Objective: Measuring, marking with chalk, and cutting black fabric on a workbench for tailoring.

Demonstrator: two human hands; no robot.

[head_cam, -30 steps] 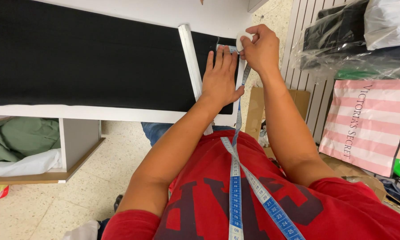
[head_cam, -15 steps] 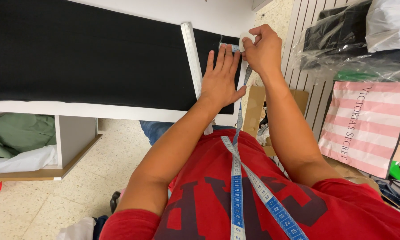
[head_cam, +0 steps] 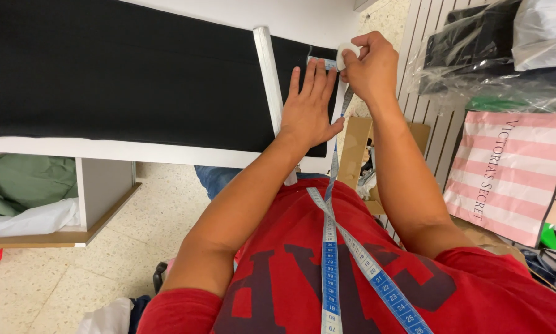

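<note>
Head view shows the left hand (head_cam: 309, 108) lying flat with fingers spread on the black cloth (head_cam: 123, 74), just right of the grey ruler (head_cam: 269, 77), same as before. Past the ruler, at the cloth's far edge, the right hand (head_cam: 367, 65) pinches a small white chalk (head_cam: 346, 54); it has barely moved since half a second ago
</note>
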